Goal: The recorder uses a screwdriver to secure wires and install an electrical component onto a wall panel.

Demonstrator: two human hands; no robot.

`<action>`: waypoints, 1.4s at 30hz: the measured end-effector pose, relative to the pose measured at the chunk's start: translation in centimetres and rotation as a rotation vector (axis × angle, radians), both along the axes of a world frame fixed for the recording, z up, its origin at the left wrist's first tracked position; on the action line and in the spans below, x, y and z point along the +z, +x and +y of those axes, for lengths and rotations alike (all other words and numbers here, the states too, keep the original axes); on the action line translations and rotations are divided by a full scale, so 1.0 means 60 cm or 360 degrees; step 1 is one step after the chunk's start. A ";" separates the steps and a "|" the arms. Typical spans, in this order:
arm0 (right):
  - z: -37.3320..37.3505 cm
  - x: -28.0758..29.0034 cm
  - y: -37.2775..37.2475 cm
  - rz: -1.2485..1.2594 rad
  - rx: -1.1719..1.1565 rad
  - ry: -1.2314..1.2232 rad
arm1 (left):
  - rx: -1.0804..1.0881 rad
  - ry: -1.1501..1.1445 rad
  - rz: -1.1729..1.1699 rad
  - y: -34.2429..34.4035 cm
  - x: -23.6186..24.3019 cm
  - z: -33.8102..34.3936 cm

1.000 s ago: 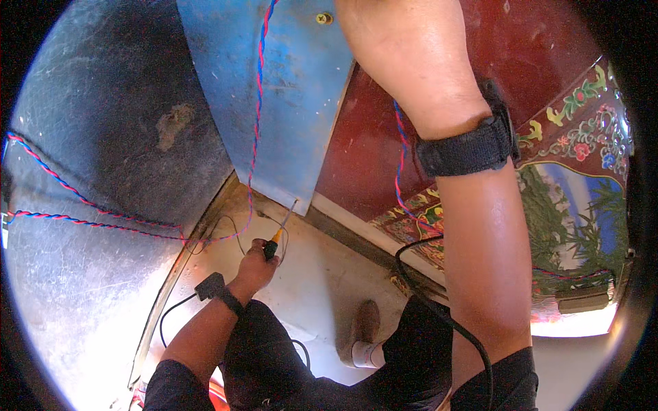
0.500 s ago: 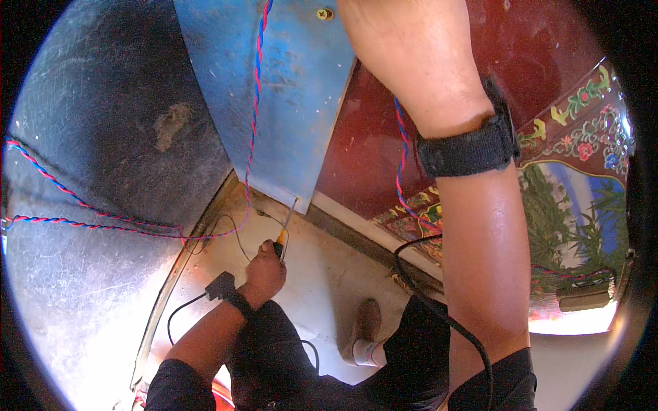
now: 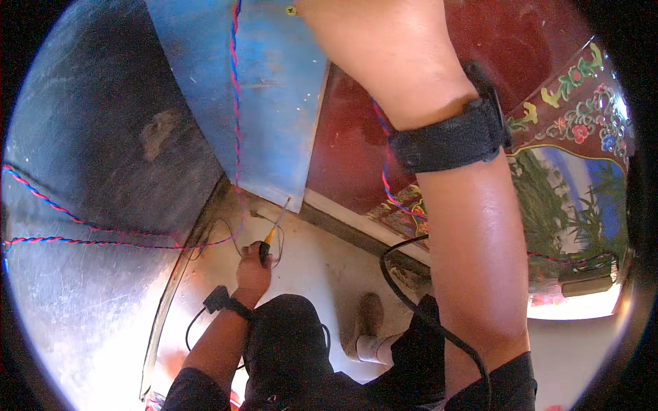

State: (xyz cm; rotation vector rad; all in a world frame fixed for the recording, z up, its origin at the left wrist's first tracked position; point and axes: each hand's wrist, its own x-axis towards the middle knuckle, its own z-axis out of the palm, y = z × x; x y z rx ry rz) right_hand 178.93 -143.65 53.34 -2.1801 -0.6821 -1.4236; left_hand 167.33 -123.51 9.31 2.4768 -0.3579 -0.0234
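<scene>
My left hand (image 3: 253, 268) is closed round the black and yellow handle of a screwdriver (image 3: 270, 236). The screwdriver's thin shaft slants up to the lower corner of a blue panel (image 3: 274, 130); whether its tip touches cannot be made out. A thin loop of dark wire (image 3: 280, 243) hangs beside the handle. My right arm reaches up across the view, and only the base of my right hand (image 3: 377, 48) shows above a black wrist strap (image 3: 445, 140). Its fingers lie beyond the top edge. Close by, a brass cross-head screw (image 3: 291, 10) sits in the panel.
A twisted red and blue cable (image 3: 236, 89) hangs down the blue panel and runs left over a dark scratched surface (image 3: 103, 82). Right of the panel stands a dark red painted board (image 3: 343, 151). A black cord (image 3: 404, 294) trails along my right arm. My shoe (image 3: 370, 315) rests below.
The view has shifted slightly, so the panel, screw and cable sit further left. My left hand still grips the screwdriver at the same panel corner. My left knee shows higher.
</scene>
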 end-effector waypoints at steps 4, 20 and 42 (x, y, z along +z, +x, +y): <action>-0.001 -0.008 0.014 -0.0119 -0.0096 -0.0074 | 0.0134 0.0008 0.0019 0.014 -0.004 0.017; 0.005 0.001 0.000 0.0060 -0.0132 -0.0029 | 0.0718 -0.1679 0.1552 -0.013 0.017 0.004; 0.004 0.003 -0.010 0.0110 -0.0009 -0.0003 | 0.0503 -0.2055 0.1732 -0.039 -0.016 0.019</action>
